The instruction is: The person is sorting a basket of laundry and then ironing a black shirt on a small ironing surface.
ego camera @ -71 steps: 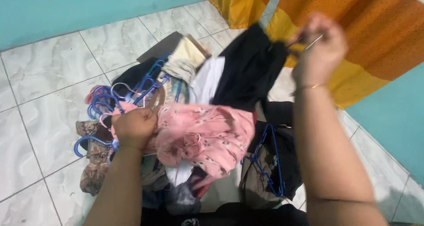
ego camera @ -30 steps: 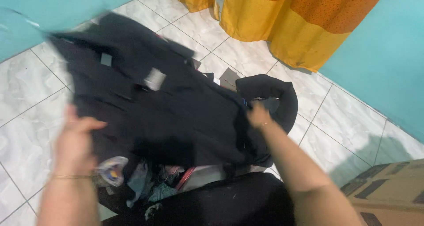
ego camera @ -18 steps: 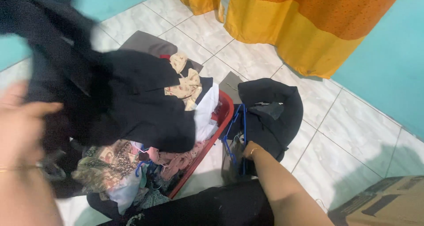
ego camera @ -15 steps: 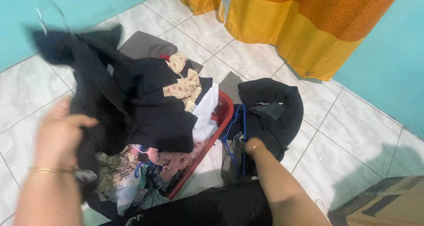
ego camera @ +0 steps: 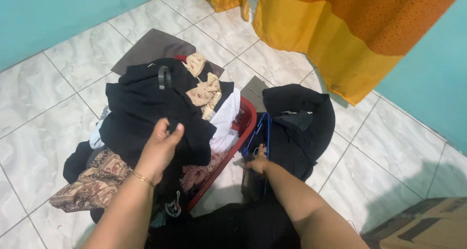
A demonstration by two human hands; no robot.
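Note:
A red laundry basket (ego camera: pixel 242 135) on the tiled floor is heaped with clothes. On top of the heap lies a black garment (ego camera: pixel 141 103), and my left hand (ego camera: pixel 160 149) presses down on it with the fingers curled into the cloth. My right hand (ego camera: pixel 256 162) is low beside the basket, its fingers closed on the bottom of a blue hanger (ego camera: pixel 258 131). That hanger leans against a second pile of black clothing (ego camera: pixel 299 127) on the floor to the right. A cream floral piece (ego camera: pixel 204 86) and a white cloth (ego camera: pixel 228 117) show in the basket.
A brown patterned cloth (ego camera: pixel 92 183) spills out at the basket's left. A grey mat (ego camera: pixel 151 47) lies behind it. An orange and yellow curtain (ego camera: pixel 340 35) hangs at the back right between teal walls. A cardboard box (ego camera: pixel 423 224) sits at the bottom right.
The black garment that my left hand held up in the air has come down onto the heap in the basket. My right hand has stayed by the blue hanger.

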